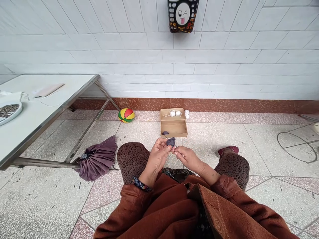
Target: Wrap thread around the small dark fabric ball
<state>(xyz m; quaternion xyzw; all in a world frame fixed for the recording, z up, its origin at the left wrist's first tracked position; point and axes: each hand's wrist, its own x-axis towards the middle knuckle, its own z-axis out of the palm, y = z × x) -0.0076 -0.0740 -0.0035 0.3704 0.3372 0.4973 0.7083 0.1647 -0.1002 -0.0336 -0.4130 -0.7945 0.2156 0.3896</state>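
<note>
My left hand (159, 153) pinches a small dark purple-grey crochet piece (170, 142) between thumb and fingers, in front of my lap. Close beside it, my right hand (186, 157) is closed, thumb against forefinger, on a thin rod that looks like a crochet hook; its handle is hidden in the fingers. A dark strand of yarn runs from the piece towards a dark yarn ball (165, 132) in the near part of an open cardboard box (175, 126). White yarn balls (172, 113) sit in the box's far part.
More white balls (187, 114) lie beside the box. At left stand a metal-framed table (62, 99), a folded purple umbrella (98, 161) and a striped ball (126, 115). A black basket (183, 16) hangs on the tiled wall; a wire frame (296, 146) is at right.
</note>
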